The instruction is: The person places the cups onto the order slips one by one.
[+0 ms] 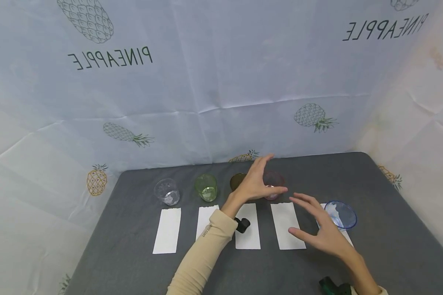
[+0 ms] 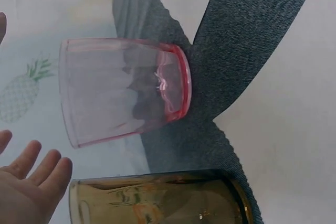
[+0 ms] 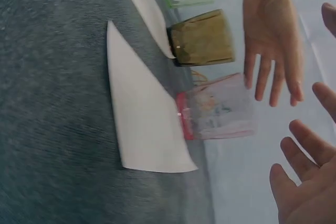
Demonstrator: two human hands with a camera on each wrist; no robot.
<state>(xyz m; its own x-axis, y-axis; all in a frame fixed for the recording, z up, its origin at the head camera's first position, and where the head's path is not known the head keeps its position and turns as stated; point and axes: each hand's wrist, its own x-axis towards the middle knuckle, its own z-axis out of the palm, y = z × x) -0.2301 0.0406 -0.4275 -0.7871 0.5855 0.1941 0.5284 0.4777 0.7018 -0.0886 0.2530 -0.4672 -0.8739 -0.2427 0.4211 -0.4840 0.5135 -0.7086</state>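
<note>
My left hand (image 1: pixel 256 182) is held over the row of glasses, fingers spread and thumb pointing right, with nothing in its grasp. Behind its thumb stands a pink glass (image 2: pixel 126 93), partly covered by the hand in the head view. An amber glass (image 3: pixel 202 38) stands just left of the pink one, also partly behind the left hand. To the right, my right hand (image 1: pixel 319 227) is raised with spread, slightly bent fingers and holds nothing. Right beside it, a blue-rimmed glass (image 1: pixel 341 215) stands over the rightmost white paper.
A clear glass (image 1: pixel 167 192) and a green glass (image 1: pixel 206 188) stand at the back left of the grey table (image 1: pixel 129 246). White paper strips, including one at the left (image 1: pixel 167 231) and one between the hands (image 1: pixel 288 225), lie in a row. A pineapple-print curtain (image 1: pixel 214 82) hangs behind.
</note>
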